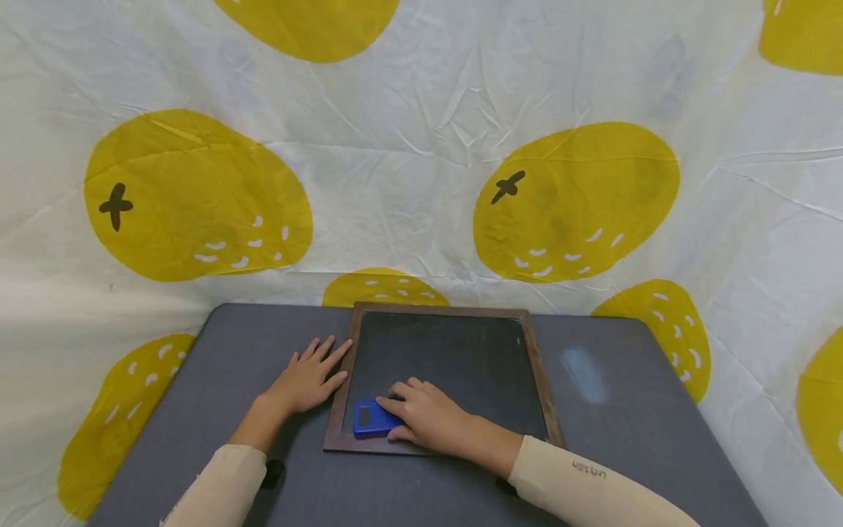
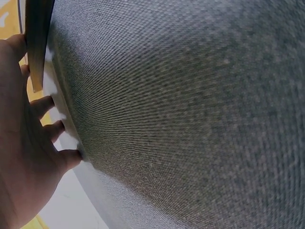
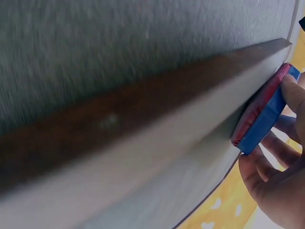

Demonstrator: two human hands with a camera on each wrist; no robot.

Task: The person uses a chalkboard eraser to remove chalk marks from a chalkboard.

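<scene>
A small blackboard in a brown wooden frame lies on the grey table. My right hand grips a blue board eraser at the board's lower left corner. In the right wrist view the eraser shows a blue back and a reddish pad facing the board, with thumb and fingers along its sides. My left hand lies spread beside the frame's left side, its fingertips right at the wood. The left wrist view shows those fingers extended near the frame's edge.
A pale chalky smudge marks the table right of the board. Behind the table hangs a white cloth printed with yellow fruit shapes. A tiny light mark shows near the board's upper right.
</scene>
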